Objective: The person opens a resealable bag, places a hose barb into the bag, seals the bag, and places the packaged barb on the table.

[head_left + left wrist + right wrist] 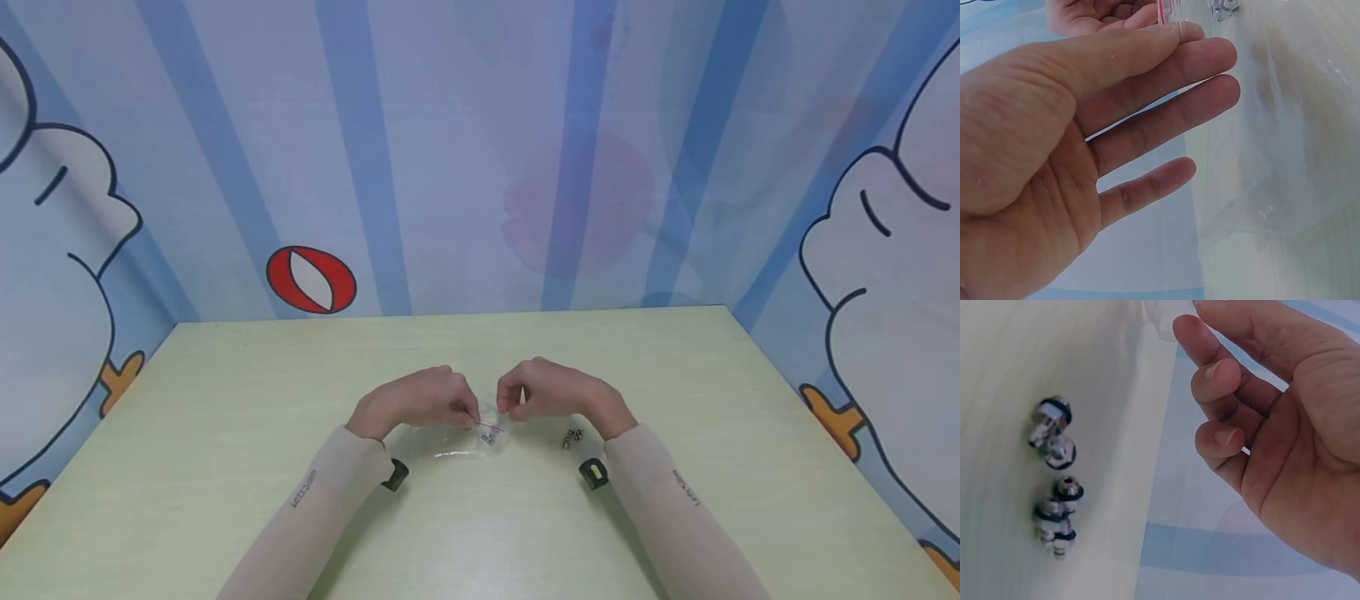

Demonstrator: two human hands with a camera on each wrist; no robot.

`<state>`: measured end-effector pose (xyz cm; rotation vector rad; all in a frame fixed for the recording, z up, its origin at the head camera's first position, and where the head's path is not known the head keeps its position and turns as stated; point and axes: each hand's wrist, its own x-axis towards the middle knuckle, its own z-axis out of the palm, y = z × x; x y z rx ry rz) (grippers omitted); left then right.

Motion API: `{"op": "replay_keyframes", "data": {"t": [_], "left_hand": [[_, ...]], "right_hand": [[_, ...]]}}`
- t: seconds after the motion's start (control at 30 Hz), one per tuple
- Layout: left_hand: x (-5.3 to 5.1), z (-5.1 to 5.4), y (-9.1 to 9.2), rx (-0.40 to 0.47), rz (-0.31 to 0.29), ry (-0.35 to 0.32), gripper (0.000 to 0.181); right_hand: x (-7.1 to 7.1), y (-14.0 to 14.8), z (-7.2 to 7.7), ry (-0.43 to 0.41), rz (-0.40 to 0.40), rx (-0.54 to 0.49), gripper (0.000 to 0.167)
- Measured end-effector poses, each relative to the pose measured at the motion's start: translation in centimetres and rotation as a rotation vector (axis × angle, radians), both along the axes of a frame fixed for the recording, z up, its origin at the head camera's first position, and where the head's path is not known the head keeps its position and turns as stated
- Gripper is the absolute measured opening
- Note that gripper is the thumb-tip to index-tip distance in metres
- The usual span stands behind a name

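A clear zip bag (pixel 450 442) with a red stripe along its mouth lies between the two hands. My left hand (pixel 431 397) pinches the striped edge between thumb and index finger; the other fingers (pixel 1172 122) stretch out. Small metal pieces (pixel 490 435) show inside, near the stripe. At the other side of the bag, my right hand (pixel 553 389) has its thumb and index finger bent toward each other, close to the plastic. Their tips fall outside the right wrist view, so what lies between them is hidden. The remaining fingers (pixel 1216 381) curl loosely.
Several small metal fittings with black rings (pixel 1054 519) lie in a loose cluster on the pale table (pixel 637 358), beneath the right wrist. A printed cloth backdrop (pixel 480 167) rises behind the table's far edge and along both sides.
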<state>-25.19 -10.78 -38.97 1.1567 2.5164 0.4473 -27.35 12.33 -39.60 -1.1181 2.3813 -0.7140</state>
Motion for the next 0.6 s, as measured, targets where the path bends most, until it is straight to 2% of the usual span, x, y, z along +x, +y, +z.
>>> {"op": "replay_keyframes", "data": {"t": [0.6], "left_hand": [[0.0,-0.1,-0.2,0.012,0.003,-0.011,0.012]], "right_hand": [[-0.3,1.5,0.8,0.007,-0.013,0.022,0.013]]}}
